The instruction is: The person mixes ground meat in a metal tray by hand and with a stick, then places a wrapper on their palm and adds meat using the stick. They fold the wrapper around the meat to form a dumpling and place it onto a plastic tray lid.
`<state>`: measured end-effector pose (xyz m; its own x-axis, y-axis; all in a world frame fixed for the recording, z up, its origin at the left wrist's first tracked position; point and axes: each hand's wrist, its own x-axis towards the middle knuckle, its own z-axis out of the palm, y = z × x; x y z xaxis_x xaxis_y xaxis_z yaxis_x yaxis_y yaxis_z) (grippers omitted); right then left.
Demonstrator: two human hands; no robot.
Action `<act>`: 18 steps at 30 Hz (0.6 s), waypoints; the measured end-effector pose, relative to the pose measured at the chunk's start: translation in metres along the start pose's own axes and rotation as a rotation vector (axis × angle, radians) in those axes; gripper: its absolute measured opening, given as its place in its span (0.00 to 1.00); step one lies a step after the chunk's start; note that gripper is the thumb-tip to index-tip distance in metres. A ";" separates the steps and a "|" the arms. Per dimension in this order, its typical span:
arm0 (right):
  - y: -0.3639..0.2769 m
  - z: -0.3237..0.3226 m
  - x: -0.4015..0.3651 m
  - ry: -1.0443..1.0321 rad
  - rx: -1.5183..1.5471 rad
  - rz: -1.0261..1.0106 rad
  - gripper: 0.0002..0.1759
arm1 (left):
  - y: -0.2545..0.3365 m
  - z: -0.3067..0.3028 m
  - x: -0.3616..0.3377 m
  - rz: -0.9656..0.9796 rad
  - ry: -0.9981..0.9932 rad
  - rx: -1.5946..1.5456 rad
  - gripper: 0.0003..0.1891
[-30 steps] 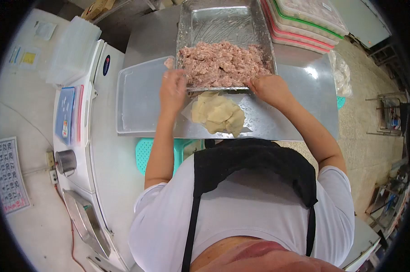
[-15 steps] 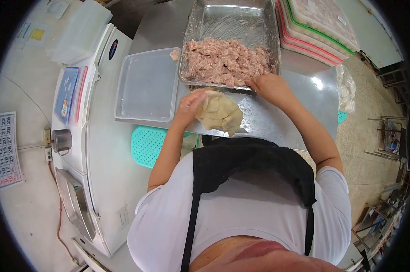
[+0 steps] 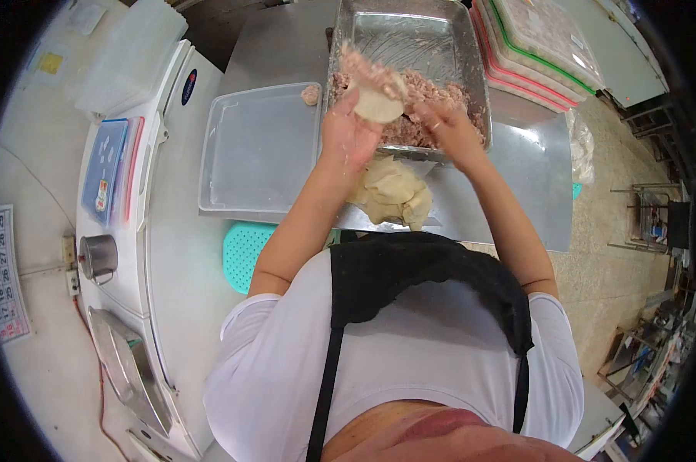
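Note:
A round, pale dough wrapper [image 3: 378,106] lies across the fingers of my left hand [image 3: 344,138], above the near left part of the metal tray [image 3: 486,115]. A blurred pinkish patch beyond the wrapper could be fingers or meat. My right hand [image 3: 452,132] is over the tray's near right side, fingers curled toward the minced meat [image 3: 455,96]; what they hold, if anything, is hidden. Below the tray, a loose stack of dough wrappers [image 3: 394,192] rests on the steel table [image 3: 509,192].
Left of the tray is a translucent plastic box or lid [image 3: 259,154] with a small filled piece [image 3: 310,95] in its far corner. Stacked containers [image 3: 544,46] with green and red rims stand at right. A turquoise perforated stool [image 3: 244,250] is below the table edge. A white freezer [image 3: 163,254] stands left.
My left hand has lifted from the wrapper stack to above the tray, now with one wrapper. My right hand has moved slightly inward over the meat. The view has shifted a little.

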<state>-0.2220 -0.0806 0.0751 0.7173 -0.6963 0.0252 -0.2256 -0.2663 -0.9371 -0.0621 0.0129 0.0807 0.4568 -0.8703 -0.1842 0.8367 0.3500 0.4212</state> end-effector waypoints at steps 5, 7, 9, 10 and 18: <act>-0.002 0.005 -0.014 0.090 -0.543 -0.278 0.16 | 0.025 -0.003 0.012 -0.051 -0.025 -0.239 0.31; -0.032 -0.002 -0.025 0.011 -0.765 -0.237 0.15 | 0.026 -0.019 0.018 0.007 0.065 -0.077 0.36; -0.058 0.002 -0.033 0.051 -0.940 -0.202 0.14 | 0.029 -0.023 0.019 -0.051 0.031 -0.086 0.37; -0.053 0.005 -0.030 0.057 -0.941 -0.197 0.14 | 0.031 -0.022 0.018 -0.102 -0.003 -0.096 0.38; -0.097 0.002 -0.038 0.080 -1.005 -0.344 0.13 | 0.043 0.004 0.011 -0.079 0.132 -0.059 0.33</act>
<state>-0.2259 -0.0269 0.1647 0.8089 -0.5110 0.2908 -0.4858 -0.8595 -0.1590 -0.0220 0.0170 0.1002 0.4213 -0.8442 -0.3315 0.8862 0.3053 0.3486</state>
